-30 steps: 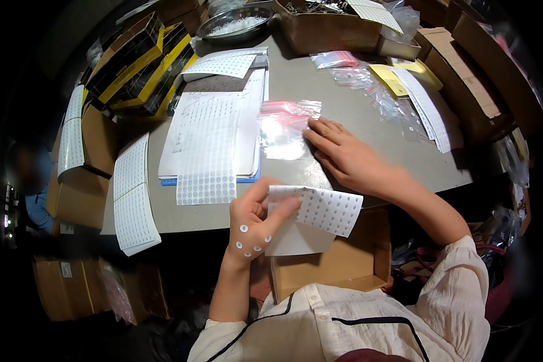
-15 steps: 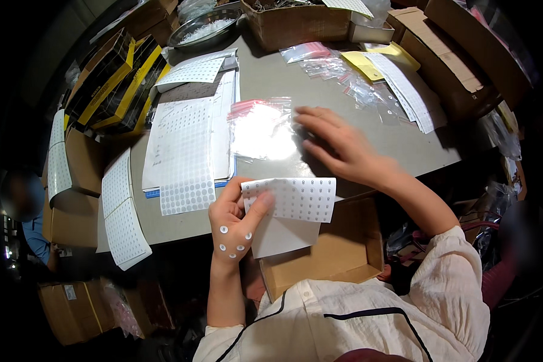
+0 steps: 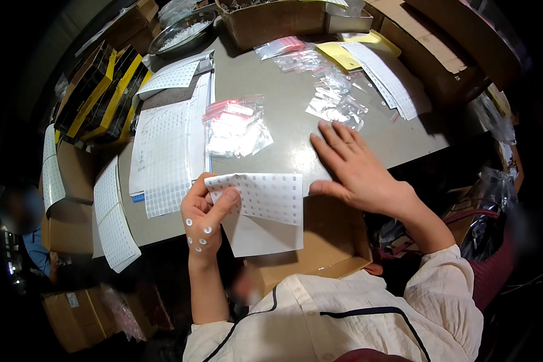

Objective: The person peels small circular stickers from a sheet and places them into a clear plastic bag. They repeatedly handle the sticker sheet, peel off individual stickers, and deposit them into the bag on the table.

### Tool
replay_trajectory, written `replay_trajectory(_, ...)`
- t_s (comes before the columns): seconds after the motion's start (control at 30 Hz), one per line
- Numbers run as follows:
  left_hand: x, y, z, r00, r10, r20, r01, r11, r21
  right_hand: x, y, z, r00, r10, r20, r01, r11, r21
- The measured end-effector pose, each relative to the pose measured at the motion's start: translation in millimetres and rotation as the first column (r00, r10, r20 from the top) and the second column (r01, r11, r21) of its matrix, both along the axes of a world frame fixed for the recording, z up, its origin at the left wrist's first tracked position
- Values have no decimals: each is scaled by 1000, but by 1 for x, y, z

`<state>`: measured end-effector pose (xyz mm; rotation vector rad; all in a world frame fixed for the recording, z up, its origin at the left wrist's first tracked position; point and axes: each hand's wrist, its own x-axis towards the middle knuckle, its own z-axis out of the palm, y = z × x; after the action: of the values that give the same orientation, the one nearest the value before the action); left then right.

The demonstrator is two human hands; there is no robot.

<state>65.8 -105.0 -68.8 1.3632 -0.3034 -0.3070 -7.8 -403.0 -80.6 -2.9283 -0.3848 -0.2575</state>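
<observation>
My left hand (image 3: 205, 211) pinches a folded white sheet of small printed stickers (image 3: 271, 202) between thumb and fingers, over the table's near edge. Several round white stickers (image 3: 207, 230) are stuck to the back of that hand. To the right, my right hand (image 3: 362, 172) is palm down over the table with fingers stretched and apart, holding nothing. Just beyond its fingertips lie clear zip bags (image 3: 338, 105), some with small pieces inside. A pile of clear zip bags with red strips (image 3: 238, 127) lies beyond the sticker sheet.
Papers and sticker sheets (image 3: 163, 139) cover the table's left side. An open cardboard box (image 3: 338, 241) sits below the near edge, by my lap. At the back stand a metal bowl (image 3: 184, 33) and a cardboard box (image 3: 271, 27). More sticker sheets (image 3: 383, 75) lie far right.
My right hand has moved right, away from the red-striped bag pile, and its fingers now spread near the other bags. My left hand still holds the sticker sheet. The view has shifted a little.
</observation>
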Motion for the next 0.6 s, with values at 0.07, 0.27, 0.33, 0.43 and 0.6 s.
replay_trajectory(0.07,-1,2,3,1000,15,-18,-15,1000,-22,-5,7,9,994,99,-42,-97,994,49)
replay_trajectory(0.27,-1,1,1,999,38,-28,-39,998,-46,-3,-7,27,991,16,137,-23,998,53)
replay_trajectory(0.33,1,0,0,1000,20,-21,-21,999,-29,-1,-23,8,992,-106,68,106,994,2)
replay_trajectory(0.43,5,2,-2,1000,-25,-12,25,1000,13,-10,-17,-1,998,-67,13,67,997,-40)
replay_trajectory(0.6,-3,-4,13,991,-99,-86,111,984,138,-20,6,9,978,205,-49,-197,971,135)
